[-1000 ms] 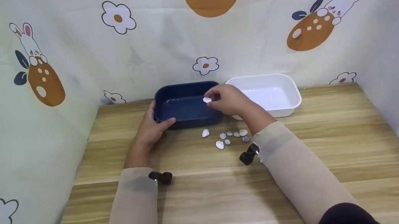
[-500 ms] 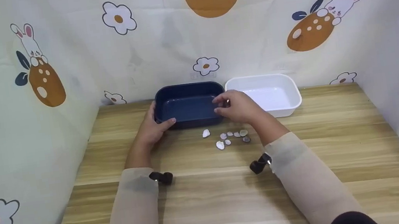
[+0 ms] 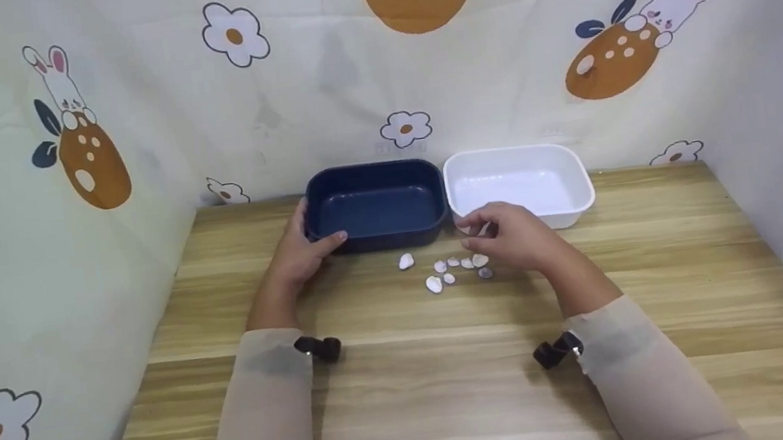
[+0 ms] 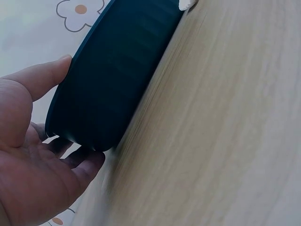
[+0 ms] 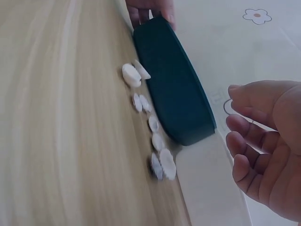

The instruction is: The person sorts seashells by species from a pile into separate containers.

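My left hand [image 3: 296,257] grips the left end of a dark blue basin [image 3: 394,238], its thumb on the front rim and the other fingers round the side. In the left wrist view, the fingertips [image 4: 91,165] curl against the basin's end wall. My right hand [image 3: 515,238] hovers over the front left corner of a white basin [image 3: 564,218]. Its fingers are loosely curled, and the right wrist view shows nothing between them. Several small pale seashells lie on the table in front of the basins, among them a larger white seashell [image 3: 434,285] and a ridged one [image 5: 168,165].
Both basins stand side by side at the back of the wood-grain table [image 3: 415,398]. Behind them hangs a patterned cloth backdrop [image 3: 314,94], which also closes off both sides.
My right hand has moved from over the dark blue basin toward the right and nearer me. The white seashell it pinched is gone from its fingers. The left hand has stayed put.
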Available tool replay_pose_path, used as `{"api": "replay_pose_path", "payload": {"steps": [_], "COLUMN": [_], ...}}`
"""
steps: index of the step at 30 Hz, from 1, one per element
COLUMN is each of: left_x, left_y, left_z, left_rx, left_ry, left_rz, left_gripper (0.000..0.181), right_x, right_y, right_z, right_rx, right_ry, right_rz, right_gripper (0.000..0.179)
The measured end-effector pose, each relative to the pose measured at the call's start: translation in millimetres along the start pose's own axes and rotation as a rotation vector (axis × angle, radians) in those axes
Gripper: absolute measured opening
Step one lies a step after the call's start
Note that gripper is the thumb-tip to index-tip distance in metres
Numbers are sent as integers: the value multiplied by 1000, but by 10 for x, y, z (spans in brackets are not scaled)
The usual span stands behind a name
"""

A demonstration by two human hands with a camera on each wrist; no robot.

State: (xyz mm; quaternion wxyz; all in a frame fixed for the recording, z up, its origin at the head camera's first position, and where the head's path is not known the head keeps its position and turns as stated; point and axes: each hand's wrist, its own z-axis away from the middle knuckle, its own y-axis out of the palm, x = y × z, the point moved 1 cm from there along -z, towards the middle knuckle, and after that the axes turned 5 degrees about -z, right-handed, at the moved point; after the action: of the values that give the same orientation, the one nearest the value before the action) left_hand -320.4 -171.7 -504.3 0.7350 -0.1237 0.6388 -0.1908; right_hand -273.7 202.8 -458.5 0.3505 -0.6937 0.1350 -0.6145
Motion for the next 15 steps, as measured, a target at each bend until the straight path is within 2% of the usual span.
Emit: {"api": "replay_pose_path", "payload": {"steps": [5, 15], "left_x": [11, 12], "left_y": [-10, -8], "left_z": [-10, 14], "left_rx": [-3, 9], "left_ry": [-2, 1], "left_rz": [-8, 1], "left_gripper": [111, 112], "right_x": [-99, -267], "right_y": [-34, -18], "right_z": [104, 114], "right_rx": [-17, 2], "right_ry": [16, 16], "right_rz": [10, 14], "right_gripper": [33, 32]}}
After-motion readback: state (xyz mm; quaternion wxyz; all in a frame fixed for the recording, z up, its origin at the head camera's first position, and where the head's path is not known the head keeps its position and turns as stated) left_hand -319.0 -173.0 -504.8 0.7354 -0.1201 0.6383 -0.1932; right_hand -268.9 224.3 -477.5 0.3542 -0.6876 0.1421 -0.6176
